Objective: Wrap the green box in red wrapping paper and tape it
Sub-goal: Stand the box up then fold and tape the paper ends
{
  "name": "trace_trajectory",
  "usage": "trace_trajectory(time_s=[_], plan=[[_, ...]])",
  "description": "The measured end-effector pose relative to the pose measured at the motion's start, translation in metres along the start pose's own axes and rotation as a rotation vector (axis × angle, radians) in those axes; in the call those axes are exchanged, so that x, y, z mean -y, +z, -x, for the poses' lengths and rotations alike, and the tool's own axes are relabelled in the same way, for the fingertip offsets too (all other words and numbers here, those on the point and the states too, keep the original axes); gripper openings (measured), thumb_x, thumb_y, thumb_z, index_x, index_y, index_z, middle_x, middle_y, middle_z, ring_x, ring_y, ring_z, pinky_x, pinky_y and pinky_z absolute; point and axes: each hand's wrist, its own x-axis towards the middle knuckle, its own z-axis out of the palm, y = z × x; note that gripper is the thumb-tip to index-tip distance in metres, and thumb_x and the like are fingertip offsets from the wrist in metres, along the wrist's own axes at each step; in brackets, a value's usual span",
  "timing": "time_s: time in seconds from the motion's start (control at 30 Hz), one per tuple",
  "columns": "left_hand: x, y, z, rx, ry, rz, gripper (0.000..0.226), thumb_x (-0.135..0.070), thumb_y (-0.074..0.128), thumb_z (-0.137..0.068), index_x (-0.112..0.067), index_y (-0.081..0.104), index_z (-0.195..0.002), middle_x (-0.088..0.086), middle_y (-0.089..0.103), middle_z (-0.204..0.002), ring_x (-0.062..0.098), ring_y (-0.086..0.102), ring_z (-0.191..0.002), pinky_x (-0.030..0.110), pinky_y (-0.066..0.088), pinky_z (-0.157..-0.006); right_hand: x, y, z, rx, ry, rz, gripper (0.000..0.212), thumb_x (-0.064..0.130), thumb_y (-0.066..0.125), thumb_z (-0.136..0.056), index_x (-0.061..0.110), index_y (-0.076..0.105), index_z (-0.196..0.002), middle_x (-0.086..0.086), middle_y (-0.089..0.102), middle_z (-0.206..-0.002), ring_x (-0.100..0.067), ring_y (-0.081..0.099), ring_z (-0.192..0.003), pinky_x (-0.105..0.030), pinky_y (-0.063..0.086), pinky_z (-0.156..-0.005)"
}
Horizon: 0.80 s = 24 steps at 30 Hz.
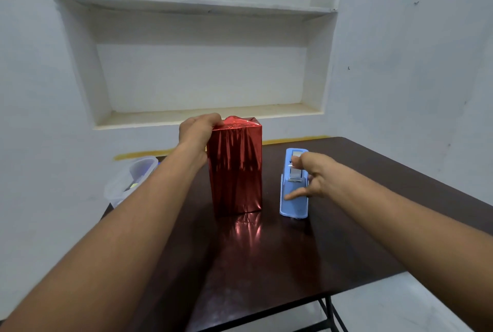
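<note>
Box [234, 171], fully covered in shiny red wrapping paper [240, 150], stands upright near the middle of the dark surface [266, 265], and its red shine reflects in the wood just in front of it. At its top the paper is folded over into creased flaps. The left hand [198, 128] grips the box's top left corner, fingers curled over the folded paper. Just to the right of the box, apart from it, sits a light blue tape dispenser [293, 198]. The right hand [316, 174] reaches onto the dispenser with fingers spread, the thumb lying on its lower body and a fingertip up by the tape. A clear plastic container [133, 176] sits at the surface's far left edge, partly hidden behind the left forearm. A white wall niche [197, 75] lies behind.
</note>
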Motion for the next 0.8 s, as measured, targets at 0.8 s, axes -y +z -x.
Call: trace_trajectory(time_s=[0.8], plan=[[0.003,-0.001,-0.002,0.001,0.017,0.003,0.017,-0.002,0.067,-0.082,-0.008,0.068,-0.098,0.001,0.060,-0.071,0.005,0.053,-0.036,0.014,0.041,-0.040,-0.072,0.041,-0.008,-0.419,-0.528,0.528,0.035,0.014,0.072,-0.087,0.020,0.059,-0.118,-0.002,0.057,-0.127,-0.033,0.062,-0.109,-0.032,0.044,-0.075]])
